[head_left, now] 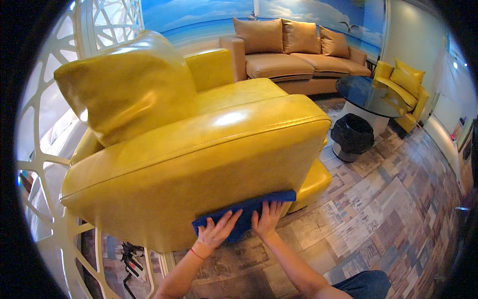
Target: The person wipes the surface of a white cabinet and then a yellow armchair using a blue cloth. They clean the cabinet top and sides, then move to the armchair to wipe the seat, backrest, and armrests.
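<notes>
"So, where is the blue cloth [245,222]?"

"Against the lower outer side of the yellow armchair [189,184], beneath the left hand [217,231] and right hand [267,220]."

"And each grip?"

"Spread, fingers extended: the left on the cloth's left part, the right nearer its other end."

"Anything beyond the armchair?"

"A black-bagged bin [352,134] on the patchwork-patterned floor [373,204]."

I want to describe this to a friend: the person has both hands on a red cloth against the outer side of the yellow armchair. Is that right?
Not quite: the cloth is blue, not red, as the head view shows. The left hand and right hand are both on it, against the outer side of the yellow armchair.
</notes>
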`<action>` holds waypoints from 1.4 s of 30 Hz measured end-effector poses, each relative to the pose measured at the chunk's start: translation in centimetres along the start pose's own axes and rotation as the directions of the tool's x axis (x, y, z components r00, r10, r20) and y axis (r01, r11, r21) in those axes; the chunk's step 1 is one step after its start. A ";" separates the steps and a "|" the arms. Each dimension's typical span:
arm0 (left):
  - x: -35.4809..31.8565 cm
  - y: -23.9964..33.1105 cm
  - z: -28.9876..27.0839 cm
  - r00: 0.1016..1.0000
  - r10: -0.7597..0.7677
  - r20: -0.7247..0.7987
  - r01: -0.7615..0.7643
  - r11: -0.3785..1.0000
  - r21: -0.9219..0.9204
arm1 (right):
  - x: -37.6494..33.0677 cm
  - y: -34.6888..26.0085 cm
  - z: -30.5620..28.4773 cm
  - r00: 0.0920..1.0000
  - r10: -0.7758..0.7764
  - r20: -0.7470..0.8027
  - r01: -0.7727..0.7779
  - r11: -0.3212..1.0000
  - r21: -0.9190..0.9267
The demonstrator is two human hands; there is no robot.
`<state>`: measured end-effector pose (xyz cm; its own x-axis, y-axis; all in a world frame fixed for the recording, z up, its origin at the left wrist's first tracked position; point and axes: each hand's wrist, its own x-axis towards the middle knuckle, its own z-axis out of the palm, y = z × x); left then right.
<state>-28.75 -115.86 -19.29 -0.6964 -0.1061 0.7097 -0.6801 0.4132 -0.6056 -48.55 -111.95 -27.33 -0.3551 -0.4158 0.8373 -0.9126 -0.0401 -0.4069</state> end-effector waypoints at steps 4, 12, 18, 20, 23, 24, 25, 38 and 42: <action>6.4 -3.5 -1.9 0.990 -0.063 -0.126 0.065 0.998 0.014 | 9.9 -4.7 -2.1 0.956 0.001 -0.294 0.044 0.988 0.146; 9.9 -2.8 -3.2 0.997 -0.083 0.010 0.083 0.996 -0.034 | 15.3 -3.3 -4.9 0.940 -0.198 -0.279 0.174 0.979 -0.109; -0.3 3.3 -1.0 0.929 -0.049 0.368 0.173 0.934 -0.313 | 3.8 -1.4 -1.2 0.985 -0.045 -0.164 0.033 0.997 -0.074; -3.2 4.1 -0.3 0.838 -0.025 0.546 0.307 0.848 -0.432 | 1.7 -2.6 -0.9 0.992 0.050 -0.114 -0.056 0.997 -0.050; 0.7 2.6 -1.3 0.907 -0.047 0.418 0.224 0.895 -0.385 | 4.4 -4.6 -1.5 0.983 0.118 -0.144 -0.117 0.993 0.012; 1.8 2.0 -2.2 0.889 -0.112 0.443 0.298 0.877 -0.378 | 6.9 -6.3 -2.4 0.977 0.057 -0.205 -0.053 0.998 0.026; 3.8 1.4 -3.1 0.915 -0.158 0.371 0.272 0.920 -0.281 | 9.4 -7.1 -3.2 0.970 -0.006 -0.244 0.015 0.999 0.035; -4.4 2.5 1.7 0.995 -0.049 0.088 0.058 0.993 -0.106 | -2.4 -2.0 1.5 0.966 -0.250 0.062 0.250 0.968 0.014; -9.5 1.5 1.4 0.988 0.049 0.146 -0.016 0.975 -0.221 | -5.6 -3.3 0.5 0.945 -0.245 0.217 0.232 0.969 0.086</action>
<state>-23.47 -115.53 -27.42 -0.7551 -0.2168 0.6188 -0.6016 0.6043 -0.5224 -43.41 -109.93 -30.88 -0.0677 -0.5803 0.8116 -0.9490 -0.2137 -0.2319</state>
